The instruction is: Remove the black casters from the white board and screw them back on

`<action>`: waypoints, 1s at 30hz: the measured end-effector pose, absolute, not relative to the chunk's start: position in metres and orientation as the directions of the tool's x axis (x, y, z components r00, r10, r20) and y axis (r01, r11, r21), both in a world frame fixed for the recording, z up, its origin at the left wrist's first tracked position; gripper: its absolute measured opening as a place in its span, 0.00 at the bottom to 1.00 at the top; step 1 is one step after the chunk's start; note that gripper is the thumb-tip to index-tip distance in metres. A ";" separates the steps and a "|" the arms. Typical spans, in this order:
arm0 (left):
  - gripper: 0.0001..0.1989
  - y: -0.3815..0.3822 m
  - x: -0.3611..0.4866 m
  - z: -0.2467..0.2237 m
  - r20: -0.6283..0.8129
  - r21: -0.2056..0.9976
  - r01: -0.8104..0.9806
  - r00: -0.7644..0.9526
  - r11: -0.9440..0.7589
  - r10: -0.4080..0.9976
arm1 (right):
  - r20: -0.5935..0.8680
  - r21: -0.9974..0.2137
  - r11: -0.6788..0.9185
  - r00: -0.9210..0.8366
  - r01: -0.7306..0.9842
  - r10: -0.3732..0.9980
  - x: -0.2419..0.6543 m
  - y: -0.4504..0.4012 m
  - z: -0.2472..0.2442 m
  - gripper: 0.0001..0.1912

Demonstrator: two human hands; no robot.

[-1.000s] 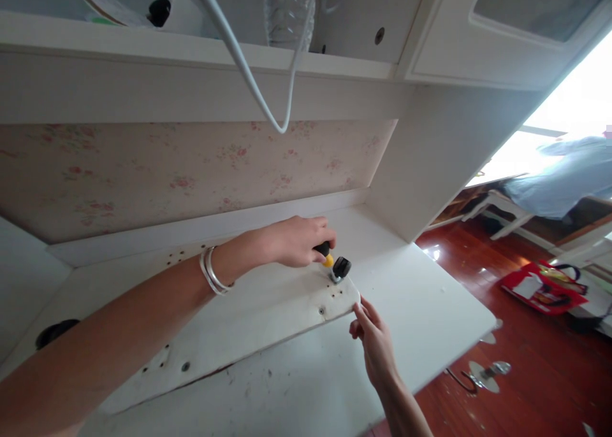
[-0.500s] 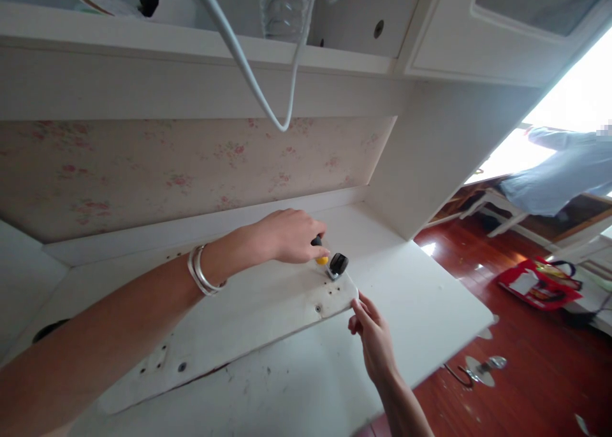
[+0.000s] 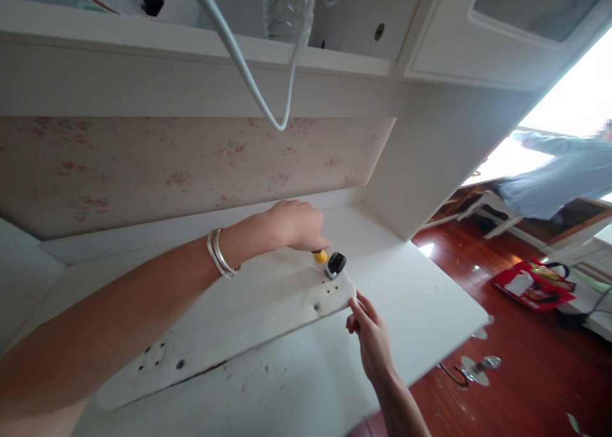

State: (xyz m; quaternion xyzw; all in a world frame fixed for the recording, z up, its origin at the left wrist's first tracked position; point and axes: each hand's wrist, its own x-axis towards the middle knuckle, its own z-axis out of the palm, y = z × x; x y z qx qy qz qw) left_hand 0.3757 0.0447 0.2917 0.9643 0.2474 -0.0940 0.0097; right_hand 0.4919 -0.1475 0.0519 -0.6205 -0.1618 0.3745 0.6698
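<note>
My left hand, with two silver bangles at the wrist, is closed around a screwdriver. Only a bit of its yellow and black handle shows below the fingers; its tip is hidden. Right beside it, a black caster wheel on a metal bracket stands at the far right end of a long white board. Groups of small holes and a screw mark the board's face. My right hand pinches the board's near right corner between thumb and fingers.
The board lies on a white desktop. A white cable hangs from the shelf above. On the red wooden floor are a red bag and a metal-stemmed piece. A person in light blue leans at the right.
My left hand has risen slightly and turned over the screwdriver, covering more of its handle. My right hand keeps its hold on the board's corner. The person at the right has shifted a little.
</note>
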 end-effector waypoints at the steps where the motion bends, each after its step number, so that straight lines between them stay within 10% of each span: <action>1: 0.25 0.045 0.378 0.293 -0.198 -0.031 0.500 0.846 -0.866 0.495 | -0.249 -0.952 -0.050 0.666 -0.302 0.703 0.492 -0.147 0.052 0.29; 10: 0.20 0.043 0.408 0.305 -0.245 -0.054 0.570 0.788 -0.820 0.564 | -0.258 -0.950 -0.054 0.673 -0.309 0.694 0.491 -0.147 0.057 0.27; 30: 0.19 0.070 0.395 0.314 -0.439 0.096 0.301 0.868 -0.949 0.231 | -0.256 -0.947 -0.047 0.660 -0.316 0.707 0.492 -0.147 0.056 0.26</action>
